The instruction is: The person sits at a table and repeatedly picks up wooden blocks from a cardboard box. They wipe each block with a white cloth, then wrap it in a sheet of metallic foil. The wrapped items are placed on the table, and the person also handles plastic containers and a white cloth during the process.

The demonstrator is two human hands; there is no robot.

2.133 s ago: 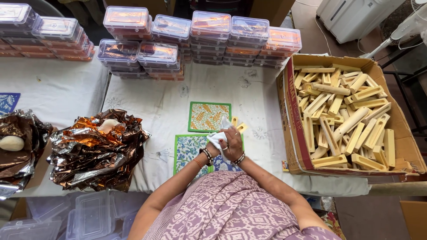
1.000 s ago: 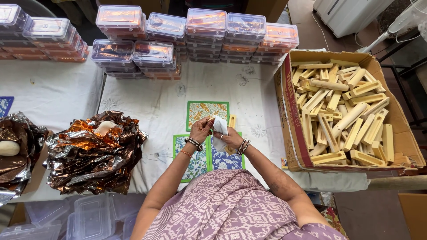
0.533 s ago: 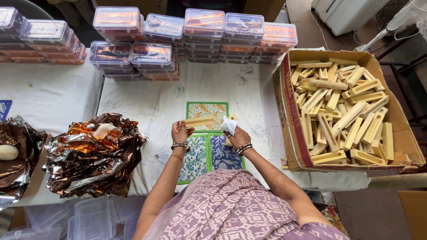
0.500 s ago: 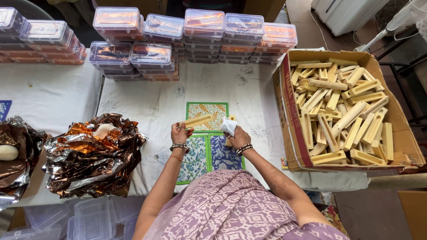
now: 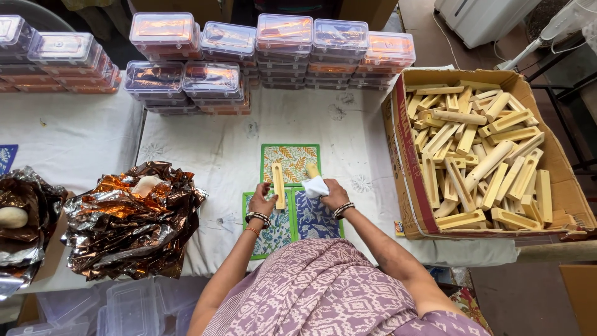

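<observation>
My left hand holds a pale wooden piece upright along the table, over patterned cloth squares: a green and orange one, a teal one and a blue one. My right hand grips a small white cloth, pressed near a second wooden piece beside the first. Both wrists wear bangles.
A cardboard box full of several similar wooden pieces sits at the right. Stacks of lidded plastic containers line the far side of the white-covered table. Crumpled copper foil with pale lumps lies at the left. Empty clear tubs sit below.
My hands, held together at my body with the cloth, moved apart onto the cloth squares. The left hand now holds a wooden piece lengthwise; the right hand brought the white cloth beside it.
</observation>
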